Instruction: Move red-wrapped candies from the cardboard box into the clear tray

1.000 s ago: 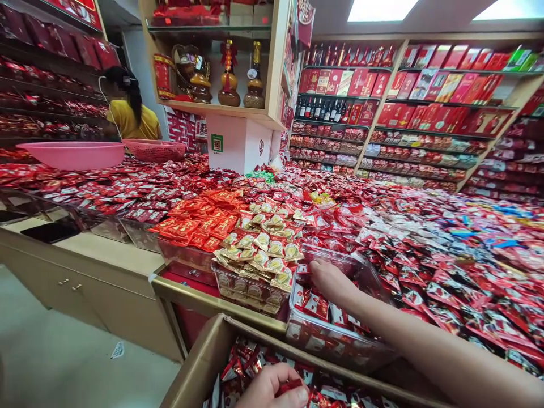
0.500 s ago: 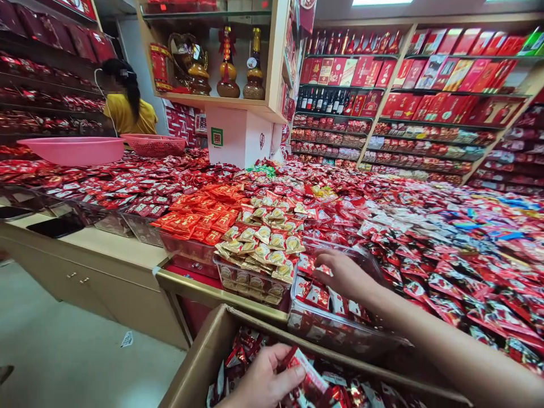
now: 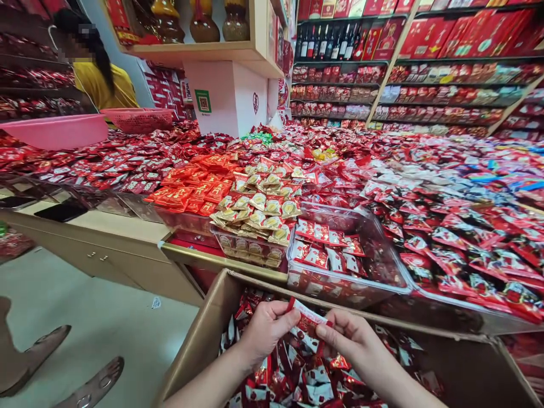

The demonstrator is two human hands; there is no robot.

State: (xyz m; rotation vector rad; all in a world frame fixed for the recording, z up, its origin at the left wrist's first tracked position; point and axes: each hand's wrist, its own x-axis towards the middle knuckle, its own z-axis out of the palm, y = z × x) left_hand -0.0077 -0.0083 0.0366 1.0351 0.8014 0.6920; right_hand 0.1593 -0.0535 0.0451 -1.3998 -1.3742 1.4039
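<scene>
Both of my hands meet over an open cardboard box (image 3: 199, 334) filled with red and white wrapped packets (image 3: 283, 368). Between them is one red and white packet (image 3: 309, 317). My left hand (image 3: 270, 326) pinches its left end with thumb and fingers, and my right hand (image 3: 349, 335) pinches the right end. Just behind the box stands a clear plastic bin (image 3: 348, 286), partly filled with similar packets laid in rows (image 3: 317, 243). To its left, a clear bin holds a heap of gold and cream packets (image 3: 259, 212).
Orange-red packets (image 3: 191, 187) and many other heaps cover the counter. A pink basin (image 3: 57, 131) stands far left, near a person in yellow (image 3: 106, 82). Another person's feet (image 3: 96, 382) show on the floor at lower left. A white pillar (image 3: 229, 96) rises behind.
My right hand has left the clear bin and come down to the packet in my left hand, taking its right end. The view has tilted down, showing more of the box.
</scene>
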